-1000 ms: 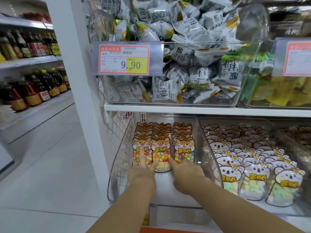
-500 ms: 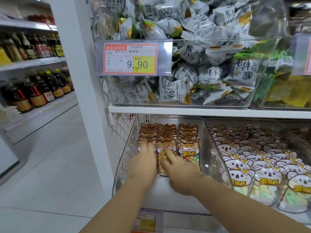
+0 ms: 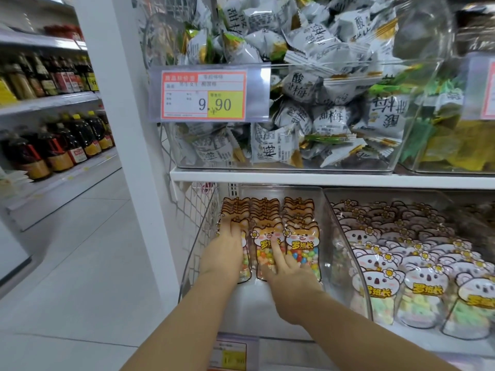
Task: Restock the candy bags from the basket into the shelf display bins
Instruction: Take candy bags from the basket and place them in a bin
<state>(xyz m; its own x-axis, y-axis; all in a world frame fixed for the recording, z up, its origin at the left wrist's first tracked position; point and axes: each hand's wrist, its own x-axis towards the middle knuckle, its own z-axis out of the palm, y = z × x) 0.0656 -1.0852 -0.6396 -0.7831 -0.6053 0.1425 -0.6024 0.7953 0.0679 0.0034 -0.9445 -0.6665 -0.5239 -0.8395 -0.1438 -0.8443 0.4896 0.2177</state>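
Three rows of dog-shaped candy bags (image 3: 301,242) with colourful sweets lie in a clear display bin (image 3: 342,245) on the lower shelf. My left hand (image 3: 223,257) lies flat with straight fingers on the left row of bags. My right hand (image 3: 290,275) rests on the lower part of the middle and right rows, its index finger stretched over the front middle bag (image 3: 263,241). Both hands press on the bags and grip nothing. The basket is out of sight.
A second clear bin of koala-shaped candy bags (image 3: 417,287) stands to the right. Above, a bin of grey plum snack packets (image 3: 329,113) carries a 9.90 price tag (image 3: 203,95). A white shelf post (image 3: 128,129) and an aisle with bottles (image 3: 53,148) lie left.
Both hands have slid farther up over the front candy bags. My right index finger has shifted onto the middle bag, and the camera has come closer to the bin.
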